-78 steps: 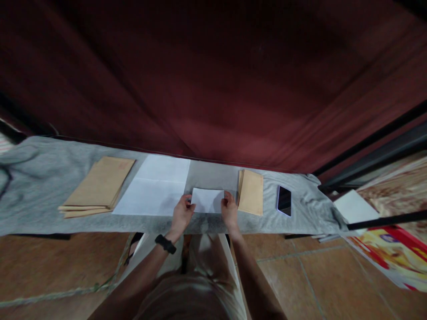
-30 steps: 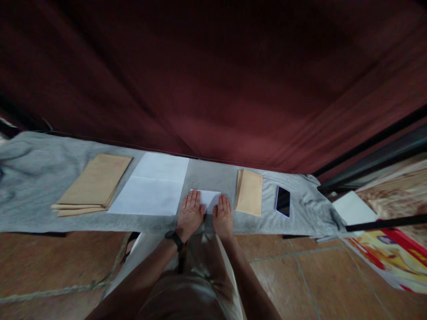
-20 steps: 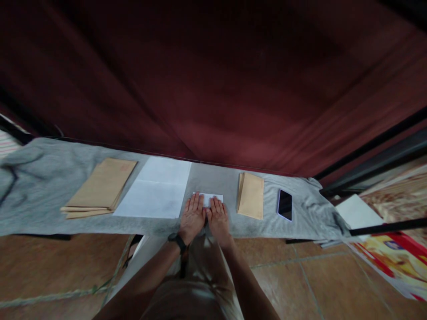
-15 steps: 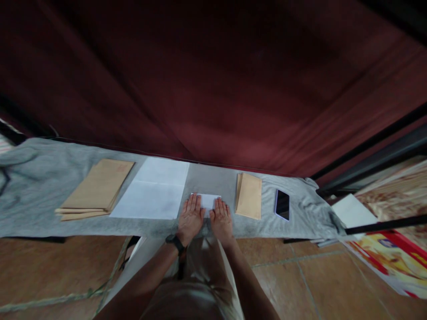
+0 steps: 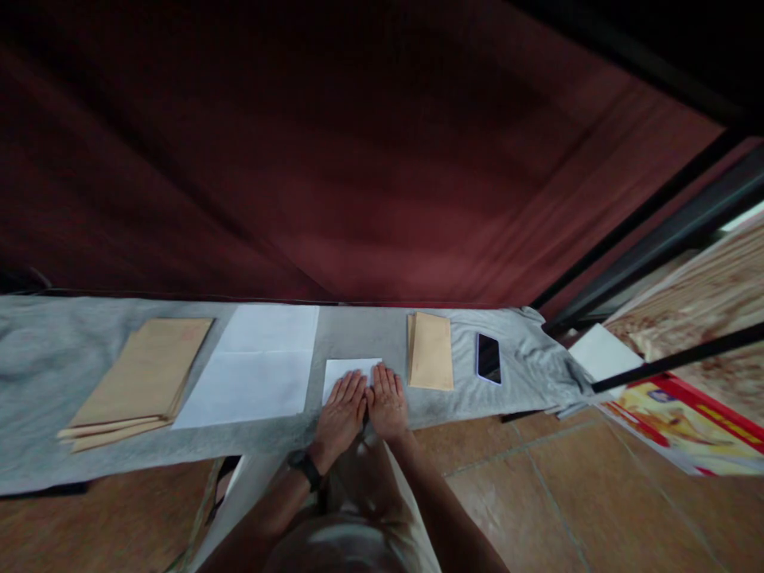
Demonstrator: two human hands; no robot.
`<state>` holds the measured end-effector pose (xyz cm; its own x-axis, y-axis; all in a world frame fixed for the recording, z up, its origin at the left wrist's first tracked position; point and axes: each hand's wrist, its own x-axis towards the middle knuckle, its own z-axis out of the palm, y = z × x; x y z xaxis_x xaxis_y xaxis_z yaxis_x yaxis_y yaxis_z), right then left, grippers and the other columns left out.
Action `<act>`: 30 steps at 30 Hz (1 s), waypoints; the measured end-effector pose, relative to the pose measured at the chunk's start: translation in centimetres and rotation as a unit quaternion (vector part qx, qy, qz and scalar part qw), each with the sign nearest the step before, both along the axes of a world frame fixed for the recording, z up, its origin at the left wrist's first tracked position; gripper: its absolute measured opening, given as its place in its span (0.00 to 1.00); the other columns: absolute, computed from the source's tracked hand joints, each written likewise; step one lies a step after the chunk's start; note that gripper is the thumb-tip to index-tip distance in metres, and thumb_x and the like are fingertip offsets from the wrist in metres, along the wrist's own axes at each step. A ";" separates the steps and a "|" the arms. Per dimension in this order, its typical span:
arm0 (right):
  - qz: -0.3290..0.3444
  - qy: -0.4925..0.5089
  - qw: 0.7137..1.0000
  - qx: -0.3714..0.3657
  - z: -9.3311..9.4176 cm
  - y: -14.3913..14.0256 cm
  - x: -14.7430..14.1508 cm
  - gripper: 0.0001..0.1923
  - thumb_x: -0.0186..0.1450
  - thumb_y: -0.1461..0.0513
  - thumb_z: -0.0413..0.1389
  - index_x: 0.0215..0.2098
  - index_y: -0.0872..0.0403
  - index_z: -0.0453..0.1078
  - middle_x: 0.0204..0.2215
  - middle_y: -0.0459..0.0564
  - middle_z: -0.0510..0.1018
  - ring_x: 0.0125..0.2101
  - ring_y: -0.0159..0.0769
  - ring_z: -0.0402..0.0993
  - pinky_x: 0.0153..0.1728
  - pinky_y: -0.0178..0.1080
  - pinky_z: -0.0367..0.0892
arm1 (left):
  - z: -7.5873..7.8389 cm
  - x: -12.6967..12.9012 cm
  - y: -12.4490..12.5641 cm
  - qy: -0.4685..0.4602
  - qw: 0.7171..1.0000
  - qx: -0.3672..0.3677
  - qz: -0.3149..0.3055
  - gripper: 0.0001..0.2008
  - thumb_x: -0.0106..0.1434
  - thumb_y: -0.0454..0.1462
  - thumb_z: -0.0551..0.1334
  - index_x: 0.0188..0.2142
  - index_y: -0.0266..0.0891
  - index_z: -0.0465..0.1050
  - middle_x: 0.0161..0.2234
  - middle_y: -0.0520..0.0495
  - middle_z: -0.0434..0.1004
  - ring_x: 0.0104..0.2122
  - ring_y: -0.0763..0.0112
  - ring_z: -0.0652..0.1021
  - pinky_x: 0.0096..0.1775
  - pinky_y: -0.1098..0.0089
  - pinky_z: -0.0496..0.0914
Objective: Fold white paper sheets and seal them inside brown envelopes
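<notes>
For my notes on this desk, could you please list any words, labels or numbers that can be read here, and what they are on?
No text can be read.
Left stack of brown envelopes: faint reddish marking near the top, too blurred to read.
Colourful poster at right: print too blurred to read.
Folded white paper under both hands, phone: no text visible.

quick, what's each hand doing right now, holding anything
Left hand: open, flat, palm down on the folded white paper, gripping nothing.
Right hand: open, flat, pressing the same paper beside the left.

A home room: tiled floor (image 5: 537, 509), maroon curtain (image 5: 358, 175), cloth-covered table (image 5: 60, 350) bearing envelopes (image 5: 137, 382).
</notes>
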<state>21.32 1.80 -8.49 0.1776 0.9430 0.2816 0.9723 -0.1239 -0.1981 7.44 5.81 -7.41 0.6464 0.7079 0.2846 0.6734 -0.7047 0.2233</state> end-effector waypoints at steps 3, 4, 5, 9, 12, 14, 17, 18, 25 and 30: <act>-0.007 -0.005 1.000 0.010 -0.2 0.0 -0.2 0.28 0.76 0.58 0.44 0.71 0.60 0.55 0.69 0.60 0.61 0.68 0.45 0.56 0.67 0.52 0.51 | 0.0 -0.8 -0.1 0.016 1.000 0.018 -0.013 0.27 0.72 0.39 0.47 0.66 0.30 0.62 0.68 0.35 0.62 0.69 0.58 0.60 0.67 0.52 0.58; -0.010 -0.005 1.000 0.017 -0.2 0.0 -0.2 0.28 0.75 0.58 0.44 0.71 0.61 0.55 0.68 0.60 0.61 0.68 0.46 0.57 0.67 0.52 0.51 | 0.0 -1.1 -0.2 0.020 0.999 0.023 -0.011 0.27 0.73 0.40 0.47 0.66 0.29 0.61 0.68 0.34 0.61 0.69 0.57 0.60 0.67 0.53 0.59; -0.012 -0.005 1.000 0.024 -0.2 0.0 -0.2 0.28 0.75 0.58 0.44 0.71 0.62 0.55 0.68 0.61 0.61 0.68 0.46 0.57 0.67 0.52 0.51 | 0.0 -1.4 -0.3 0.023 0.999 0.026 -0.008 0.28 0.73 0.42 0.48 0.66 0.28 0.61 0.68 0.33 0.61 0.69 0.57 0.60 0.67 0.53 0.59; -0.016 -0.005 1.000 0.022 0.0 0.0 -0.3 0.29 0.75 0.59 0.45 0.70 0.62 0.55 0.68 0.61 0.62 0.68 0.46 0.57 0.66 0.51 0.52 | -0.1 -2.5 -0.7 0.037 0.999 0.018 -0.010 0.30 0.73 0.46 0.49 0.66 0.29 0.61 0.68 0.32 0.60 0.69 0.55 0.60 0.66 0.52 0.59; -0.020 -0.003 1.000 0.011 0.1 0.0 -0.3 0.29 0.75 0.58 0.45 0.71 0.62 0.55 0.68 0.61 0.62 0.68 0.46 0.57 0.66 0.50 0.51 | -0.2 -3.3 -0.8 0.047 0.999 0.009 -0.026 0.28 0.73 0.46 0.49 0.67 0.34 0.62 0.69 0.35 0.60 0.69 0.55 0.60 0.66 0.52 0.59; -0.022 -0.001 1.000 0.008 0.1 0.1 -0.3 0.29 0.75 0.56 0.45 0.71 0.61 0.55 0.68 0.60 0.62 0.67 0.46 0.58 0.66 0.50 0.51 | -0.2 -3.8 -0.7 0.051 0.998 0.008 -0.038 0.28 0.73 0.46 0.50 0.67 0.38 0.63 0.69 0.36 0.60 0.69 0.55 0.60 0.66 0.52 0.59; -0.024 0.001 1.000 0.006 0.1 0.2 -0.3 0.29 0.76 0.54 0.45 0.70 0.60 0.56 0.68 0.59 0.62 0.67 0.45 0.59 0.66 0.49 0.51 | -0.1 -4.6 -0.5 0.050 0.997 0.010 -0.056 0.26 0.73 0.46 0.51 0.67 0.42 0.63 0.69 0.39 0.61 0.69 0.57 0.61 0.66 0.52 0.58; -0.026 0.002 1.000 0.006 0.1 0.2 -0.3 0.29 0.76 0.54 0.45 0.70 0.60 0.56 0.68 0.58 0.62 0.67 0.45 0.59 0.66 0.49 0.52 | 0.0 -4.9 -0.4 0.048 0.997 0.011 -0.062 0.26 0.73 0.45 0.51 0.67 0.44 0.63 0.69 0.40 0.61 0.68 0.58 0.61 0.66 0.52 0.58; -0.031 0.003 1.000 -0.004 0.4 0.3 -0.3 0.29 0.75 0.54 0.45 0.70 0.59 0.57 0.68 0.58 0.63 0.66 0.44 0.60 0.66 0.48 0.52 | 0.4 -7.6 0.0 0.051 0.994 0.006 -0.101 0.26 0.73 0.45 0.51 0.68 0.45 0.61 0.69 0.41 0.61 0.67 0.59 0.65 0.63 0.55 0.64; -0.036 0.005 0.999 0.004 -0.1 0.4 -0.4 0.28 0.75 0.54 0.45 0.70 0.57 0.58 0.68 0.57 0.63 0.66 0.44 0.61 0.66 0.48 0.52 | -0.4 -9.7 -0.2 0.071 0.993 0.015 -0.093 0.27 0.73 0.45 0.51 0.67 0.42 0.62 0.68 0.41 0.62 0.66 0.58 0.66 0.61 0.56 0.67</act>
